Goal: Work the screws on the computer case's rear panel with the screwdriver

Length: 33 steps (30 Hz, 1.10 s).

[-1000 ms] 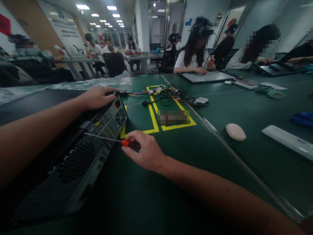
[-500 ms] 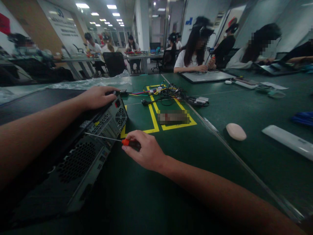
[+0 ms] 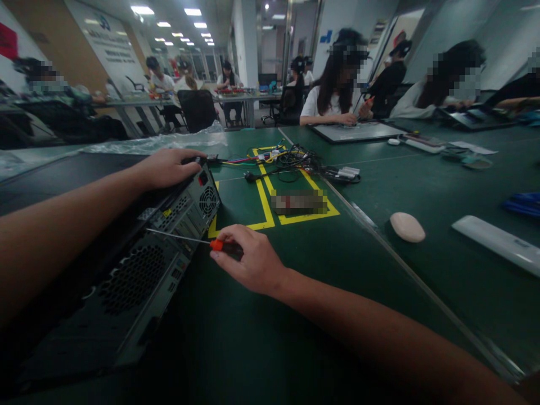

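Observation:
A black desktop computer case (image 3: 137,281) lies at the left with its grey rear panel facing right, showing vent holes, slot covers, ports and a small fan grille. My left hand (image 3: 169,167) rests on its upper surface near the far rear corner, palm down, with the fingers stretched out. Held in my right hand (image 3: 255,261) is a screwdriver (image 3: 216,245) with an orange and dark handle. Its long thin shaft points left, and the tip meets the upper edge of the rear panel. Whether a screw sits under the tip is too small to tell.
Beyond the case, tangled cables (image 3: 293,157) lie over yellow tape outlines (image 3: 268,208) on the green table. A blurred-out object (image 3: 299,202) is inside one outline. To the right are a pale rounded mouse (image 3: 407,226) and a white bar (image 3: 498,243). A co-worker (image 3: 333,101) sits opposite.
Both my hands, the screwdriver and the case look unmoved. Across the table, the co-worker's raised hand has shifted slightly.

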{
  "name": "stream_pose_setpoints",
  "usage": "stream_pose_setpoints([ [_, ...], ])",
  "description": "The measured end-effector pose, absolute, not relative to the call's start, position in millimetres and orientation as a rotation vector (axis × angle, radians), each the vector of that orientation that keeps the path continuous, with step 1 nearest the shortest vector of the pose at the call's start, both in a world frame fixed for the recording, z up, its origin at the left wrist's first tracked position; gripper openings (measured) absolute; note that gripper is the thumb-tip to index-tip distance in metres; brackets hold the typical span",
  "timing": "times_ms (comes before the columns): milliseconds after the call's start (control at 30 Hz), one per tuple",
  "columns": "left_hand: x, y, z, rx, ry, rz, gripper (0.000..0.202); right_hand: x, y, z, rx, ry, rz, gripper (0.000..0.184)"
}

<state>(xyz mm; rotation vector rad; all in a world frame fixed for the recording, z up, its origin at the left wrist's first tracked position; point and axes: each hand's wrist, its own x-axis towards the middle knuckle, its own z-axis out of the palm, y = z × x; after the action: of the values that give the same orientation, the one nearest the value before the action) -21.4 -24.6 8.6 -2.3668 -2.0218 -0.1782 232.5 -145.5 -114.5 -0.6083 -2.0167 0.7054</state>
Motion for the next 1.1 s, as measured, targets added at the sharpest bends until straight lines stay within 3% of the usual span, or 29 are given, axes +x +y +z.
stream_pose_setpoints([
  [1100,-21.3,-26.9,10.2,-2.397,-2.016,-0.206,0.070,233.7,-149.3,-109.5,-0.657,-2.040,0.694,0.035],
])
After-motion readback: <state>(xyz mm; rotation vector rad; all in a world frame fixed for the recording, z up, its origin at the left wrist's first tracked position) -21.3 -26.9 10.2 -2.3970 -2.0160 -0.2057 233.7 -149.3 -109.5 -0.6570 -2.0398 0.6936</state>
